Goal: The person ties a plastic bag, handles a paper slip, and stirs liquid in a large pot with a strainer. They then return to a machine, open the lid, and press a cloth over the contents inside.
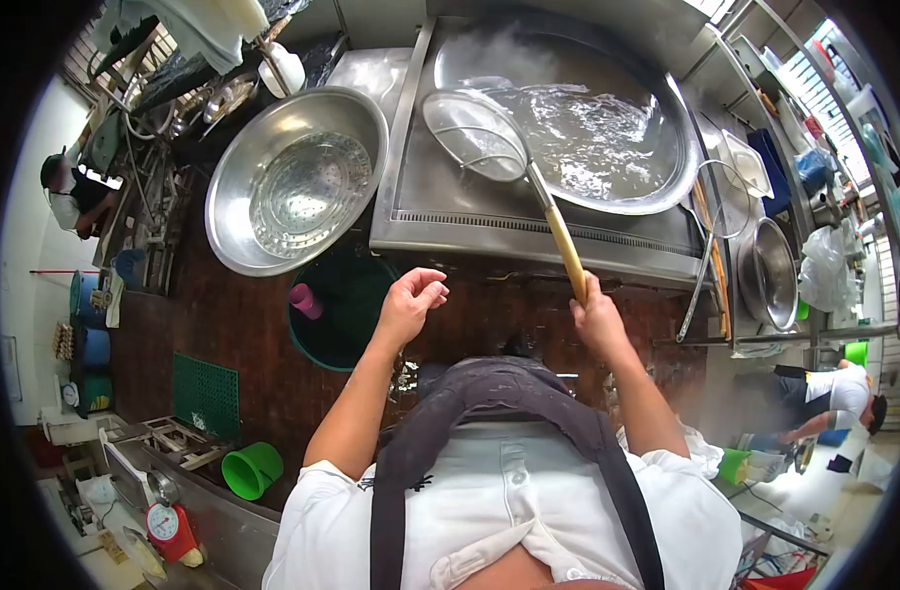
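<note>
My right hand (598,317) is wrapped round the wooden handle of a large wire-mesh skimmer (478,133). The skimmer's round head is over the left rim of a big metal wok (622,205), in which water steams and ripples. My left hand (411,303) is raised in front of the stove's edge, its fingers curled together; I cannot see anything in them. Up and to the left of it, a wide steel bowl (232,221) with a perforated bottom part tilts beside the stove (450,228).
Below the steel bowl stands a dark green tub (317,344) with a pink cup (305,302). A green bucket (251,470) and a red scale (172,529) are at the lower left. Racks with bowls line the right. One person (834,398) bends at the right; another (73,192) is far left.
</note>
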Tool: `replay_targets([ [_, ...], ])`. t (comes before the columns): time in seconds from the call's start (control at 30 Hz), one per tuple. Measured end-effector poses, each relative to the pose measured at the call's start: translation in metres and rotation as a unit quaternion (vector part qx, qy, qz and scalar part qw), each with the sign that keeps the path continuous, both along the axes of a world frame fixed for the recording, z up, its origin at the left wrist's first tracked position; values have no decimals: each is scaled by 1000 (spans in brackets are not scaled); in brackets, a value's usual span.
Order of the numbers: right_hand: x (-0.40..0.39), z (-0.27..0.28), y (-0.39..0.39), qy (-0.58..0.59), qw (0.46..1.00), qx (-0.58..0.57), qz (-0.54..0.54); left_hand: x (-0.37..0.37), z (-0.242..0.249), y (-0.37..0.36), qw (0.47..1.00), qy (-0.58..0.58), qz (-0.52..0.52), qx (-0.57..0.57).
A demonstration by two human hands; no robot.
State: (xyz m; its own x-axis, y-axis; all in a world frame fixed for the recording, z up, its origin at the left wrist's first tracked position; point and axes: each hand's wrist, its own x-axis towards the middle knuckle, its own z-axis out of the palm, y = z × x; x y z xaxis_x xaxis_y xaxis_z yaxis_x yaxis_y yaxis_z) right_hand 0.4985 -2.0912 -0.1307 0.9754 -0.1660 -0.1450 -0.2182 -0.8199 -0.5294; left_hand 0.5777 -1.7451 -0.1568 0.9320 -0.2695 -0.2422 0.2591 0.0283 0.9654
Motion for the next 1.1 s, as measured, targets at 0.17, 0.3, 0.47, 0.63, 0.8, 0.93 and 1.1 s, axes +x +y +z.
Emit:
replay_targets([
  [0.17, 2, -83, 3, 10, 991, -121, 64, 5, -14, -4, 998, 30, -45, -17],
  [0.3, 10, -90, 11, -101, 990, -98, 3, 13, -22, -16, 996, 51, -66, -40],
  [0.47, 46, -104, -19, -8, 1000, -1, 21, 31, -34, -47, 994, 80, -78, -20],
  [0.63, 133, -62, -102, -77, 985, 151, -43, 63, -36, -90, 995, 86, -31, 30],
  [0.8, 264, -44, -262, -218, 968, 63, -108, 90, -36, -152, 992, 114, -6, 60],
  [0.93, 360, -17, -379, -32, 963, 4, -267, 100, -37, -185, 987, 144, 29, 66],
  [1.1, 476, -170, -562, 259, 916, -203, -229, 91, -43, -198, 981, 157, 78, 86],
])
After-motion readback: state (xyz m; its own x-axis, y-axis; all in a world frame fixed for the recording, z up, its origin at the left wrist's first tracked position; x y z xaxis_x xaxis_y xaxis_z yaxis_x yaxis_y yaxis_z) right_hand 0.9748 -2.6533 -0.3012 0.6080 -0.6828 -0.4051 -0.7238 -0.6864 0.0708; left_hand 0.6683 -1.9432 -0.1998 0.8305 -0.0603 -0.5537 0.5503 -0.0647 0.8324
